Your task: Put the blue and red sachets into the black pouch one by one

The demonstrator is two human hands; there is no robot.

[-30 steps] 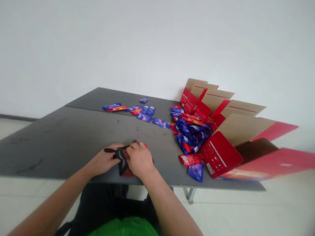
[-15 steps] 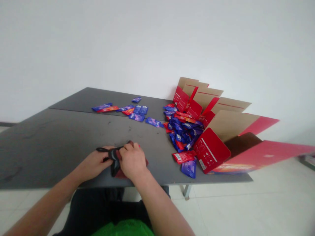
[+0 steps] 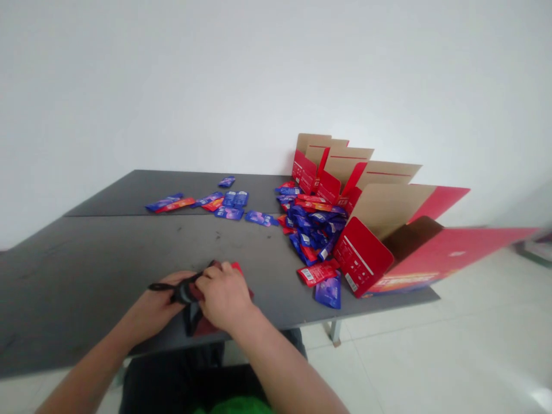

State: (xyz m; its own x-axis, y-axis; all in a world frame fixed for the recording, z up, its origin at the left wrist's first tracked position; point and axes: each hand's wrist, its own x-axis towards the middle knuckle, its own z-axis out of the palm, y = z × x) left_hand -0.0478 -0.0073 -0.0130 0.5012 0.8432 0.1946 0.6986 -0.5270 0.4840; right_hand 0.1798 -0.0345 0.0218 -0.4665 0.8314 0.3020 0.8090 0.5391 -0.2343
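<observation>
At the near edge of the table, both my hands are on a dark red and black pouch-like thing [image 3: 202, 328] with a black loop; its exact kind is hard to tell. My left hand [image 3: 160, 307] grips its left side, by the black part and the loop [image 3: 160, 286]. My right hand [image 3: 224, 293] lies over the dark red part with bent fingers, hiding much of it. A bit of bright red [image 3: 237, 267] shows beyond the right fingertips; what it belongs to is hidden.
On the dark grey table [image 3: 107, 259], a heap of blue and red packets [image 3: 313, 221] lies to the right. Several red cartons with raised flaps, the nearest [image 3: 366, 253] largest, stand behind it. More packets [image 3: 228, 213] are scattered farther back, before a white wall [image 3: 172, 86].
The view has shifted, so the hands and pouch-like thing appear lower and slightly left. Both hands keep nearly the same hold; a little more bright red shows by the right fingertips.
</observation>
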